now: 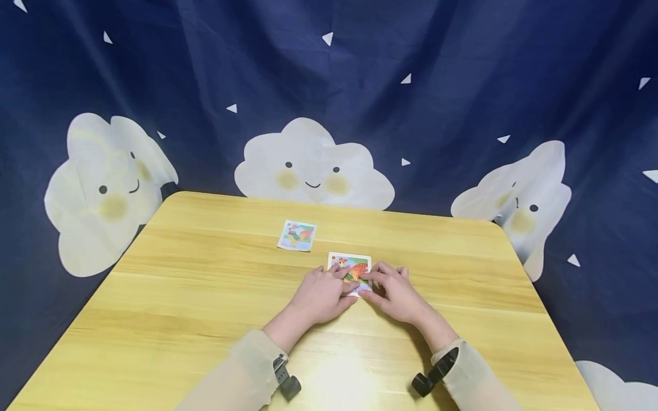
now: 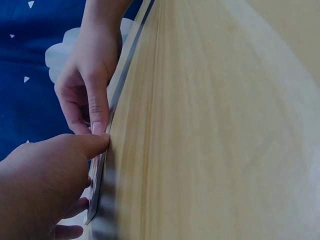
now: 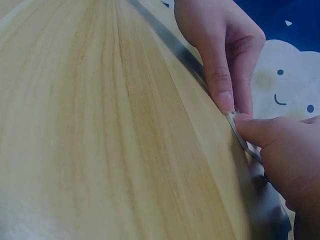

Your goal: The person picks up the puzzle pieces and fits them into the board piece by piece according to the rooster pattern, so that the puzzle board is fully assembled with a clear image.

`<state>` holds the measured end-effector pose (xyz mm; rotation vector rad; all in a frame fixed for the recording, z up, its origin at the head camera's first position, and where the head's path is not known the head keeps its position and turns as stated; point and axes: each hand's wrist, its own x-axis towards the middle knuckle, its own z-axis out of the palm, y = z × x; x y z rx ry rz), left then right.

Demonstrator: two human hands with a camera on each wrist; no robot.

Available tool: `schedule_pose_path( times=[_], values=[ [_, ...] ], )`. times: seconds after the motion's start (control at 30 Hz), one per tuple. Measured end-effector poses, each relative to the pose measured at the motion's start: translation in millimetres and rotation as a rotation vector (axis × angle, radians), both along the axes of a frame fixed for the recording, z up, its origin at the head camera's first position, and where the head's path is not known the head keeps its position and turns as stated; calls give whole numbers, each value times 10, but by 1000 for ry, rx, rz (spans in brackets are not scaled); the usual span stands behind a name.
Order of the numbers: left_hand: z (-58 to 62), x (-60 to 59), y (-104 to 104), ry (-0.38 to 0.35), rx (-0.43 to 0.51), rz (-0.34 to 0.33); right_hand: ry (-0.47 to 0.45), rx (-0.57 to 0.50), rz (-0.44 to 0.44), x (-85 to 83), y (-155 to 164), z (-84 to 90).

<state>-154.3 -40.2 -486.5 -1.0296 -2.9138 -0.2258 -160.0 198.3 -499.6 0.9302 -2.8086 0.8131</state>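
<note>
The table (image 1: 205,319) is pale yellow wood with lengthwise grain. The puzzle board (image 1: 350,268) has a white border and an orange, green and red picture; the far-left card (image 1: 297,235) repeats those colours. The backdrop (image 1: 462,85) is navy with white smiling clouds and small white triangles.

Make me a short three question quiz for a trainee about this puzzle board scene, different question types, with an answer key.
1. True or false: both hands touch the puzzle board.
2. Multiple choice: where does the loose picture card lie? A) under the left hand B) farther from the person than the board and to its left, apart from it C) hanging off the table edge.
3. Fill in: the backdrop behind the table shows smiling white ____.

Key:
1. True: the left hand and right hand both rest fingers on it.
2. B
3. clouds
</note>
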Motion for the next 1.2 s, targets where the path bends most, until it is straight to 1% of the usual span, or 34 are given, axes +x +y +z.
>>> schedule_pose_path(
  times=[0.1,0.3,0.5,0.6,0.73,0.97,1.2],
  values=[
    [-18,-7,5,-6,11,11,0,-13,2,-6,-13,-3],
    [-18,-6,9,-19,28,23,2,-28,-22,2,-22,-15],
    [-22,-6,5,-15,30,28,23,-35,-37,5,-43,-31],
    [-34,-12,8,-30,41,31,39,-38,-28,-1,-28,-41],
    [-46,-18,10,-57,57,34,33,-43,-9,-1,24,-23],
    [-16,-15,-9,-87,84,40,15,-41,13,3,59,5],
    [-5,-12,-3,-112,97,35,12,-67,1,-7,53,-27]
  ],
)
